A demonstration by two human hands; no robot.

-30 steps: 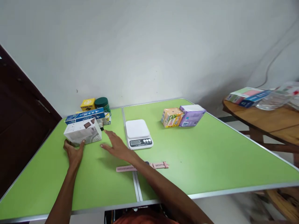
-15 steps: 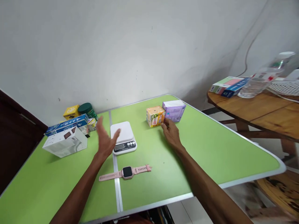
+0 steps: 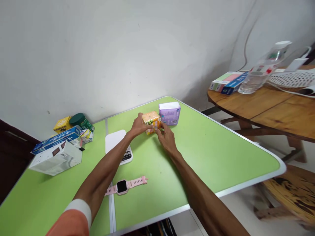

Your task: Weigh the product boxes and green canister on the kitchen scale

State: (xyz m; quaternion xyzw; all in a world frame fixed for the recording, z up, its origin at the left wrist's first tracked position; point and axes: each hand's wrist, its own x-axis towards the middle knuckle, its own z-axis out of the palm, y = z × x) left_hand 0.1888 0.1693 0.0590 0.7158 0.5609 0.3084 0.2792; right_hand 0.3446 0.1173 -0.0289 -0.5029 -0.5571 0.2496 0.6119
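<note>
Both hands are at an orange tissue pack (image 3: 152, 119) with a glossy wrapper, standing on the green table. My left hand (image 3: 139, 126) grips its left side, thumb across the front. At its lower right corner, my right hand (image 3: 167, 138) has its fingers closed on the pack. Just behind and to the right stands a purple pack (image 3: 169, 113) with a white top. A white kitchen scale (image 3: 114, 139) lies left of the hands, partly covered by my left forearm. Nearer to me lies a pink smartwatch (image 3: 122, 186), its strap stretched out flat.
At the left of the table (image 3: 211, 154) are a white box (image 3: 57, 159), a long blue box (image 3: 57, 140), a yellow box (image 3: 62, 124) and a green-lidded jar (image 3: 81, 120). A wooden table (image 3: 278, 109) at right bears a plastic bottle (image 3: 262, 70), a carton (image 3: 227, 82) and a white basket (image 3: 292, 79).
My left hand has moved from above the scale across to the orange pack and taken hold of it. My right hand stays at the pack's right corner. The view has shifted to the right.
</note>
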